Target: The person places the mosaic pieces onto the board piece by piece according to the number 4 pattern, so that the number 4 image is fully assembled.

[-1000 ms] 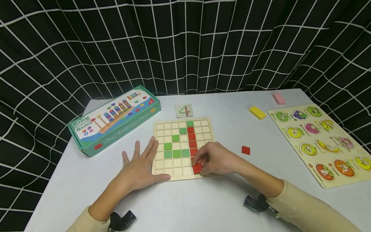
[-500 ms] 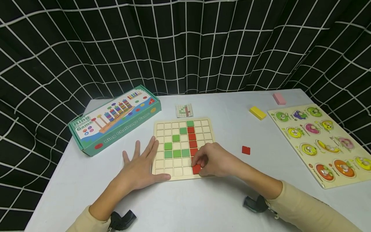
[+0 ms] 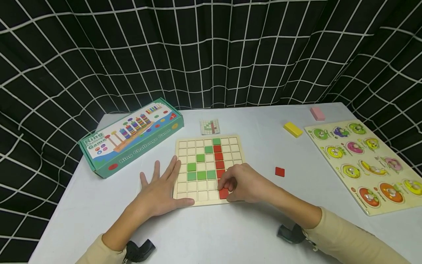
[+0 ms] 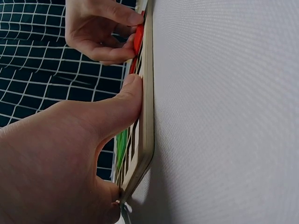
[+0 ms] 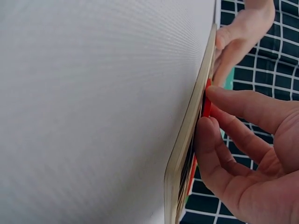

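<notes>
A wooden grid board (image 3: pixel 202 185) lies on the table with green tiles (image 3: pixel 201 175) set in several cells and a column of red tiles (image 3: pixel 219 156). My left hand (image 3: pixel 156 196) is spread over the board's left edge, its thumb along the near rim. My right hand (image 3: pixel 245 183) pinches a red square tile (image 3: pixel 223 193) at the near end of the red column. In the right wrist view the tile (image 5: pixel 208 100) stands slightly proud of the board, between thumb and fingertips. The right hand hides part of the board's near right corner.
One loose red tile (image 3: pixel 280 172) lies right of the board. Behind the board is a small pattern card (image 3: pixel 209 127). A green Ring Challenge Game box (image 3: pixel 132 137) stands at left. Yellow (image 3: pixel 292 129) and pink (image 3: pixel 317 113) blocks and a fruit puzzle board (image 3: pixel 366 165) are at right.
The pinched red tile has turned slightly and now lines up more squarely with its cell. My right hand has barely shifted; my left hand stays in place.
</notes>
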The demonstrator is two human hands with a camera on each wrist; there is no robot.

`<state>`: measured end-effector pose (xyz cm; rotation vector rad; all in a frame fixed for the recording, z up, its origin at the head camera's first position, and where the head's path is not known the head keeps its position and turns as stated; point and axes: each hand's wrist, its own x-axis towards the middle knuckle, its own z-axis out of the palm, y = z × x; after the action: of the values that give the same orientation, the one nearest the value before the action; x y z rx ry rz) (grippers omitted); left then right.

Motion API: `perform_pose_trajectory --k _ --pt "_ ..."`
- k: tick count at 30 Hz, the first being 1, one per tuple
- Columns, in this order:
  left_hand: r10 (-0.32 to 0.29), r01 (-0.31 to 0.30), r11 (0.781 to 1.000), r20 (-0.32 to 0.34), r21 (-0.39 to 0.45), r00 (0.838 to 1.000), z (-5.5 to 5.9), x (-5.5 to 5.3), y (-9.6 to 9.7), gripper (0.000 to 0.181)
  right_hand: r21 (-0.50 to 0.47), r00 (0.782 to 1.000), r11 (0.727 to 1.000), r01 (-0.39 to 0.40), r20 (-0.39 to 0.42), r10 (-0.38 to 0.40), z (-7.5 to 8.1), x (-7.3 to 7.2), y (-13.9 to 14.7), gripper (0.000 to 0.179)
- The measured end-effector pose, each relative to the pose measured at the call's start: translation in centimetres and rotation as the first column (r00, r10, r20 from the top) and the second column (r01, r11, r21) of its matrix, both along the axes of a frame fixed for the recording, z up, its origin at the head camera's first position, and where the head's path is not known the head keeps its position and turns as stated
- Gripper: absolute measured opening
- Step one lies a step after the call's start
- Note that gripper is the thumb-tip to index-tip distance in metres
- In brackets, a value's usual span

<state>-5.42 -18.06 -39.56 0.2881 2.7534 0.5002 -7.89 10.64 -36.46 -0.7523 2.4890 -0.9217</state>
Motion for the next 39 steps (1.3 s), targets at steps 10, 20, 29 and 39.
perform_pose_trajectory --k 10,20,29,39 --pt "0.001 -0.001 1.000 0.003 -0.003 1.000 0.0 0.0 0.1 0.126 -0.004 1.000 1.000 0.012 0.004 -0.012 0.0 0.0 0.3 0.029" --pt "-0.007 0.007 1.000 0.011 -0.002 1.000 0.0 -0.1 0.2 0.126 -0.061 0.996 0.995 0.082 0.041 -0.079 0.2 -0.3 1.8 0.025" --pt "-0.009 0.009 1.000 0.003 -0.001 1.000 0.5 0.1 0.1 0.127 -0.093 0.992 0.987 0.130 0.020 -0.129 1.3 -0.6 3.9 0.022" --pt "-0.014 0.014 1.000 -0.002 0.002 1.000 0.2 0.1 0.1 0.127 -0.111 0.980 0.973 0.200 0.024 -0.199 1.9 -0.8 7.1 0.026"
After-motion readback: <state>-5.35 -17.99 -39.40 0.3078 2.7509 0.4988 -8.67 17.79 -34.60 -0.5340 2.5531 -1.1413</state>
